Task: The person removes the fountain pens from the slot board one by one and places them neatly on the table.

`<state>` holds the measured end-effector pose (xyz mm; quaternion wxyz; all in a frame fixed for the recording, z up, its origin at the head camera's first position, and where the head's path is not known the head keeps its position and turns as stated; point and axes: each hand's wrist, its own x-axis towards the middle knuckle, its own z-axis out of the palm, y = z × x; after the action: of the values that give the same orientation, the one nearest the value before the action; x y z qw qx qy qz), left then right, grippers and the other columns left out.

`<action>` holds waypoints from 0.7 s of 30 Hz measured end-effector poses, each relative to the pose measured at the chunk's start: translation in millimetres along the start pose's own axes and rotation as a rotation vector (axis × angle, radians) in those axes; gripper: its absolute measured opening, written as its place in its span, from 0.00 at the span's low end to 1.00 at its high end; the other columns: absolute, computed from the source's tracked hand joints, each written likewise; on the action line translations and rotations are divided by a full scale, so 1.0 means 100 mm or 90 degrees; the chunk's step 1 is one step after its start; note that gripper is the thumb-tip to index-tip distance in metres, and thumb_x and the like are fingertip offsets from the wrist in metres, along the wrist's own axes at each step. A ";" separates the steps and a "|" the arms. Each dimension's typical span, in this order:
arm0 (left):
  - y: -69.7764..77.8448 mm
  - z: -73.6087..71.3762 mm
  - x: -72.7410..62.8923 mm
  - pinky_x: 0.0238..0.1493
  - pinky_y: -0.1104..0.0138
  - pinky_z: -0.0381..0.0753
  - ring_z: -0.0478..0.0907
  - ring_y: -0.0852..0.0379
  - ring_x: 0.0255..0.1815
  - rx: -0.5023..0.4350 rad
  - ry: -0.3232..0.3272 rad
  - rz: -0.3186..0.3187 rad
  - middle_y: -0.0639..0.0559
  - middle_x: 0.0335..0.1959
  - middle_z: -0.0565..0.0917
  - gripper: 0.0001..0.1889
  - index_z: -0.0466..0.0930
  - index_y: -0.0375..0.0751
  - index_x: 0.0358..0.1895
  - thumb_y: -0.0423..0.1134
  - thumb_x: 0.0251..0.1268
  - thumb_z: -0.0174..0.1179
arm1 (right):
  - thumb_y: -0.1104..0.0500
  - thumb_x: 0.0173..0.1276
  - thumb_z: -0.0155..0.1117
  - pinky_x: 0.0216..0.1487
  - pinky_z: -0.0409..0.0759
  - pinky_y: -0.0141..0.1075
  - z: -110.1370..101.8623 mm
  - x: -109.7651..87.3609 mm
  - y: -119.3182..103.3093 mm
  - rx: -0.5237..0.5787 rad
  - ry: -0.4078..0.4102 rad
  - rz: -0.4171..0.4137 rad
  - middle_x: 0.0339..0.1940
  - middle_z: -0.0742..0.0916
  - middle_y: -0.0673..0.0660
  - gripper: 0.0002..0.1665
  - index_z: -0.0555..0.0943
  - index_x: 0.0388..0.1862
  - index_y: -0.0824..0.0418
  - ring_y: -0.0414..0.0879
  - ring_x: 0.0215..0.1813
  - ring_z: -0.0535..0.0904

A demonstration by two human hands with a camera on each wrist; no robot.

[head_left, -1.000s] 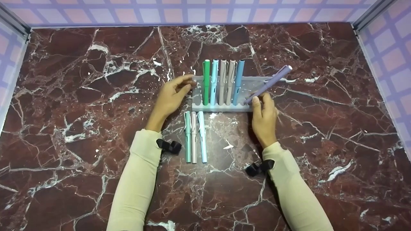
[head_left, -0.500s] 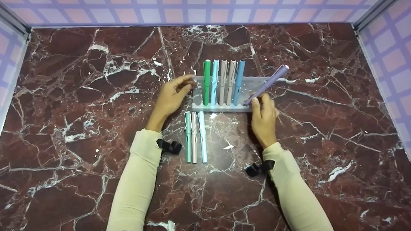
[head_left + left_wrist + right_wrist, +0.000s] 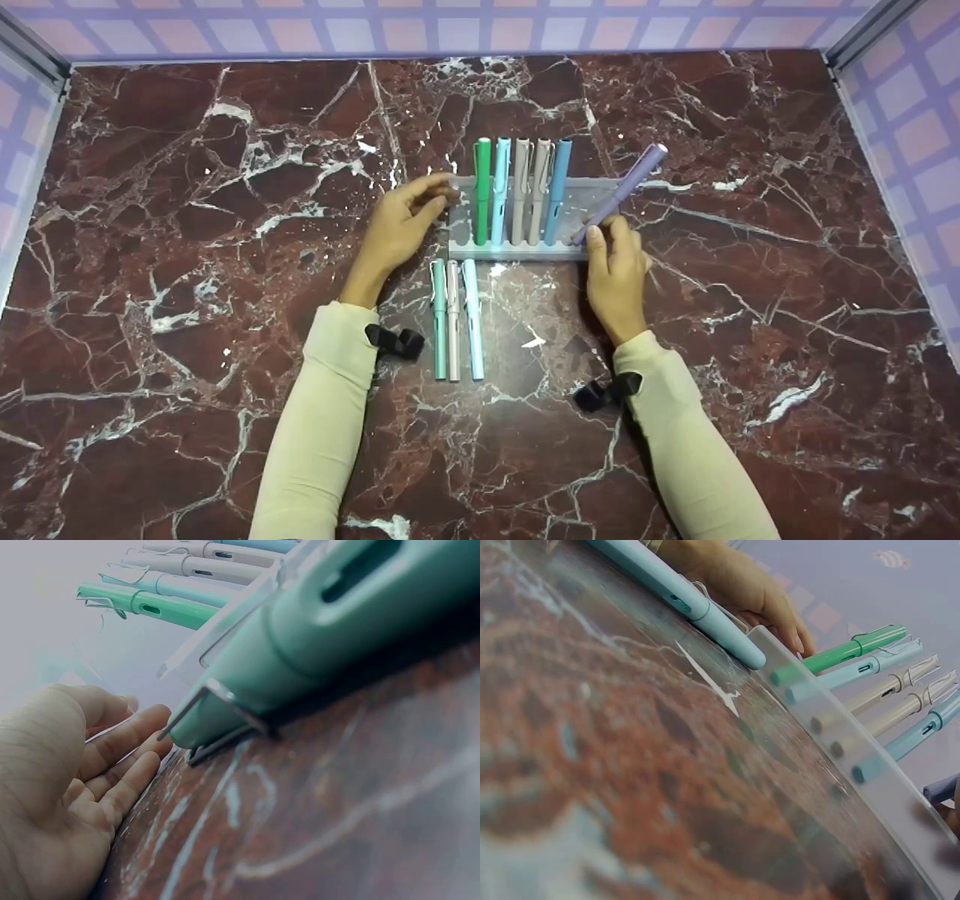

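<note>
In the head view, my right hand (image 3: 619, 262) pinches a purple pen (image 3: 631, 180) low down, near its lower end. The pen leans to the right, its lower end at the front ledge of a clear pen rack (image 3: 592, 196). My left hand (image 3: 401, 225) has its fingertips at the rack's left edge, fingers loosely bent. Standing in the rack are a green pen (image 3: 482, 191), a light blue pen (image 3: 501, 191), two grey-beige pens (image 3: 520, 191) and a darker blue pen (image 3: 558, 191). The right wrist view shows only a bit of the purple pen (image 3: 941, 789).
In front of the rack lie a teal-green pen (image 3: 439, 322), a grey-beige pen (image 3: 453, 322) and a pale blue pen (image 3: 473, 322), side by side on the dark red marbled table (image 3: 225, 435). Checked panels (image 3: 480, 30) border the table at the back and sides.
The purple pen's top has swung left and slightly up, so it leans less. The left hand stays at the rack's edge, and the other pens keep their places.
</note>
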<state>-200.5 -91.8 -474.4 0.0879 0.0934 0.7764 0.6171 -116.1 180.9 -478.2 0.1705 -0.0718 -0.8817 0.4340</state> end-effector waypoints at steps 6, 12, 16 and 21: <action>-0.02 0.00 0.00 0.47 0.68 0.83 0.81 0.53 0.43 0.005 -0.001 0.009 0.44 0.51 0.85 0.18 0.77 0.42 0.64 0.30 0.75 0.52 | 0.54 0.78 0.53 0.58 0.63 0.53 0.00 0.00 0.01 0.003 0.003 -0.006 0.40 0.84 0.62 0.13 0.78 0.45 0.63 0.58 0.48 0.74; -0.03 0.00 0.00 0.47 0.68 0.83 0.82 0.53 0.43 -0.002 -0.001 0.017 0.44 0.51 0.85 0.18 0.77 0.40 0.64 0.30 0.75 0.52 | 0.53 0.78 0.53 0.56 0.64 0.52 0.00 0.01 0.00 0.001 0.006 -0.009 0.38 0.83 0.62 0.14 0.78 0.44 0.64 0.59 0.46 0.73; -0.02 0.00 0.00 0.47 0.69 0.83 0.81 0.53 0.43 -0.006 -0.003 0.005 0.44 0.51 0.85 0.18 0.78 0.42 0.64 0.31 0.75 0.52 | 0.53 0.78 0.53 0.57 0.63 0.52 0.00 0.01 0.00 0.003 0.005 -0.004 0.38 0.83 0.62 0.14 0.78 0.45 0.63 0.58 0.47 0.73; -0.03 0.00 0.00 0.47 0.69 0.83 0.81 0.54 0.43 0.001 -0.003 0.005 0.44 0.51 0.85 0.18 0.77 0.41 0.64 0.30 0.75 0.51 | 0.53 0.79 0.53 0.57 0.63 0.51 0.00 0.00 0.00 0.004 0.002 0.000 0.39 0.84 0.61 0.14 0.78 0.46 0.63 0.57 0.48 0.73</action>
<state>-200.9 -92.3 -477.0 0.0868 0.0981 0.7764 0.6164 -116.7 180.5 -478.2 0.1721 -0.0720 -0.8802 0.4365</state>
